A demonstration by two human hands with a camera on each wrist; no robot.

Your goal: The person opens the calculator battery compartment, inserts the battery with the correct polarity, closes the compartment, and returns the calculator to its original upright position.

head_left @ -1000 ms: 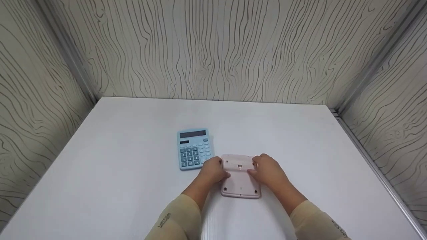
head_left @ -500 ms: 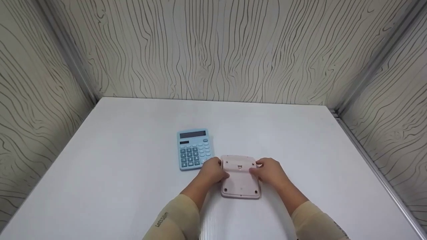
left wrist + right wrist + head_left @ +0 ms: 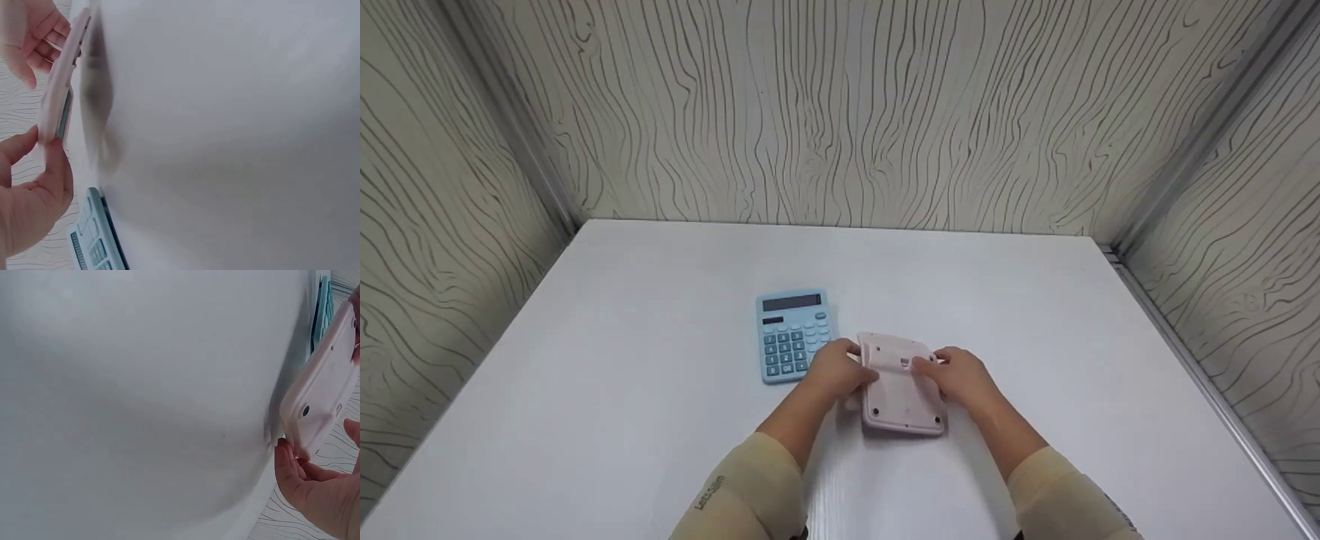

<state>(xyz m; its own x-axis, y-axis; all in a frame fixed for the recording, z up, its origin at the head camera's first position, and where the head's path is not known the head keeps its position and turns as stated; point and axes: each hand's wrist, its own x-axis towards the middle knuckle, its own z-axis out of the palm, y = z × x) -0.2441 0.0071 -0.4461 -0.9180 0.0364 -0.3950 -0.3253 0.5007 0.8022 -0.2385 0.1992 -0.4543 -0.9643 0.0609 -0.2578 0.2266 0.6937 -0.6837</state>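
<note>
A pink calculator (image 3: 904, 397) is tilted above the table, its back with small dark feet turned up toward the head camera. My left hand (image 3: 836, 373) pinches its left side between thumb and fingers, as the left wrist view shows. At its right side, my right hand (image 3: 964, 379) has fingertips (image 3: 286, 464) just at the edge, while the thumb (image 3: 353, 430) stands away from the back. Left of the pink one lies a light blue calculator (image 3: 787, 352), keys up, its lower right corner hidden behind my left hand.
The white table (image 3: 622, 360) spreads out around both calculators. Behind it rises a panel (image 3: 840, 112) with a wood-grain line pattern, and similar side panels meet it at grey metal posts (image 3: 1192, 150).
The pink calculator has lifted slightly and turned, its left side now raised. My left hand moved up with it, and the right thumb shifted inward over its back. The blue calculator stayed put.
</note>
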